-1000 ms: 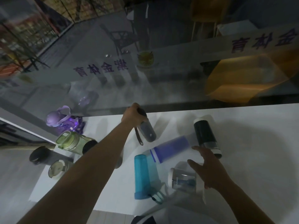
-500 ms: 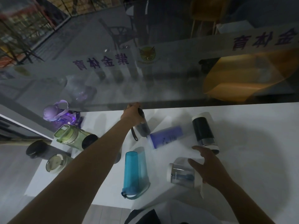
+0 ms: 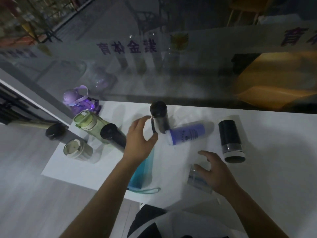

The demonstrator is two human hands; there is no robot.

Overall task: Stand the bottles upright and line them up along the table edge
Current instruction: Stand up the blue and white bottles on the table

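A dark smoky bottle with a black cap and strap [image 3: 159,116] stands upright near the table's far edge. My left hand [image 3: 139,139] hovers just beside it, fingers spread and holding nothing. A blue-purple bottle [image 3: 187,133] lies on its side, touching the dark bottle's base. A black and white bottle [image 3: 230,138] lies to the right. My right hand [image 3: 215,170] is open above a clear bottle with a white end [image 3: 197,180] that lies on the table. A teal bottle [image 3: 143,170] lies partly under my left forearm.
At the table's left end stand a purple bottle [image 3: 76,100], a green one [image 3: 90,123], a black one [image 3: 113,136], a beige one [image 3: 77,150] and a dark one [image 3: 55,132]. A glass wall [image 3: 171,74] runs along the far edge of the white table [image 3: 274,177].
My left hand has let go of the dark smoky bottle, which now stands upright, and has drawn back towards me. The right hand stays over the clear bottle.
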